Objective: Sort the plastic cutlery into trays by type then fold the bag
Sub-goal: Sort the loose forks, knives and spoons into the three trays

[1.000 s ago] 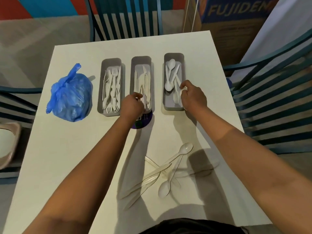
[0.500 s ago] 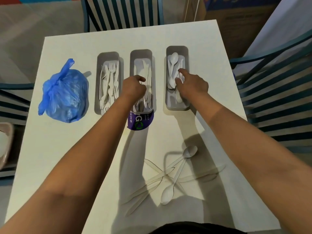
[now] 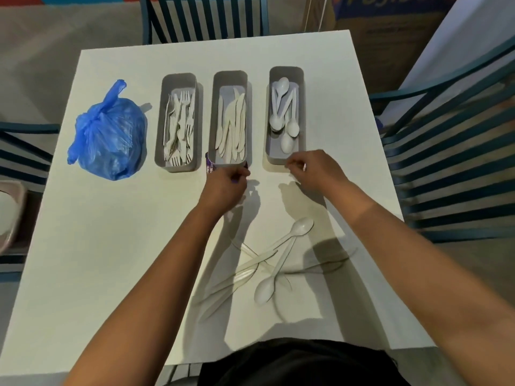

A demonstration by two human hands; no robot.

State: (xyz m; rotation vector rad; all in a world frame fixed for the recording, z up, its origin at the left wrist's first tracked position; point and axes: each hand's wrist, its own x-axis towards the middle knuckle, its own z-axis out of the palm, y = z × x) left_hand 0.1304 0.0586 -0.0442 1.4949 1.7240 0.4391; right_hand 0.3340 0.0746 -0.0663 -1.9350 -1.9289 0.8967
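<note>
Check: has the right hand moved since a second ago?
Yes. The right hand pulled back toward the person: earlier its fingers were inside the spoon tray, now it sits just outside the tray's near end.

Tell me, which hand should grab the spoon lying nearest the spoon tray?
Probably the right hand: it holds nothing visible and is on the side of both that loose spoon and the spoon tray.

Three grey trays (image 3: 178,162) stand in a row across the far counter (image 3: 97,260), narrow strips of bare surface between them, with a blue bag (image 3: 108,140) to their left. Loose cutlery (image 3: 264,268) (crossed in a heap) blocks the near middle; the near left lies bare.
</note>
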